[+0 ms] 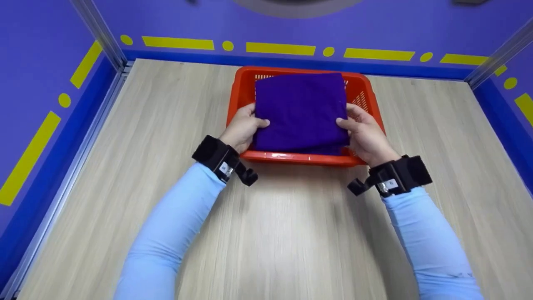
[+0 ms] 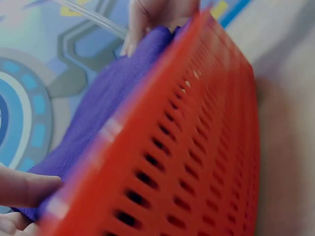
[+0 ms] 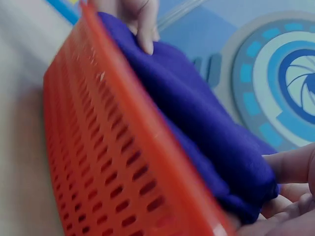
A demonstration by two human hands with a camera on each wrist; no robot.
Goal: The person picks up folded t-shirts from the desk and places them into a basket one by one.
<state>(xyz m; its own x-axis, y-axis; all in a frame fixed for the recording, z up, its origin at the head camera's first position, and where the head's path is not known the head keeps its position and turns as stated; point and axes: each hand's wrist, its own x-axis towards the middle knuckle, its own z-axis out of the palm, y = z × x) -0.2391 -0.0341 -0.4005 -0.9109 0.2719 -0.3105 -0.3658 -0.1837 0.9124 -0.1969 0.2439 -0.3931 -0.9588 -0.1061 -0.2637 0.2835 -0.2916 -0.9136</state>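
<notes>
While gripped at both ends, folded purple cloth sits over red basket, near the far edge of wooden table, midway between its left and right edges. Left hand clamped on the cloth's left end, thumb on top, fingers tucked beneath. Right hand clamped on the right end in the same way, thumb over the upper face. Cloth lies flat and square, covering most of the basket's opening, slotted walls showing only at the far corners and right side. Seen from the left wrist, cloth rides level with the basket's rim; whether touching the basket's floor, cannot tell. Same from the right wrist: cloth bulging just above the basket's wall. Pale blue sleeves and black wrist mounts over the table's near half.
</notes>
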